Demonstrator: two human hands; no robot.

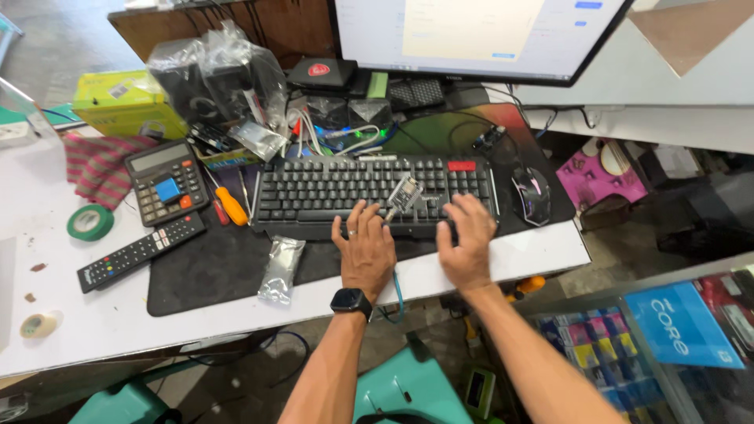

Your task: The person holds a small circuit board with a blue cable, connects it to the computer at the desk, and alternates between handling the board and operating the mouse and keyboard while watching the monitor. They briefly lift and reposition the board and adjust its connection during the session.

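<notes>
both hands on the black keyboard, a small circuit board between them

the left hand (366,250), with a ring on one finger and a black smartwatch (351,301) on the wrist, lies palm down at the front edge of the black keyboard (330,191). its fingers are spread and loose; the index finger and thumb reach up to the lower end of a small circuit board (404,194) that lies tilted on the keys, touching or just short of it, i cannot tell which. a thin blue cable (398,290) runs from under this hand over the table's edge. the right hand (468,239) rests flat and open on the right part of the keyboard, fingers fanned over the keys, gripping nothing.

the keyboard sits on a dark desk mat (212,271) on a white table (102,318). just right of it is a black mouse (532,193). left of the hands a silvery foil bag (281,268) lies on the mat. further left are an orange-handled screwdriver (231,206), a calculator (166,181), a black remote control (141,252) and a green tape roll (89,222). a monitor (471,31) stands behind the keyboard.
</notes>
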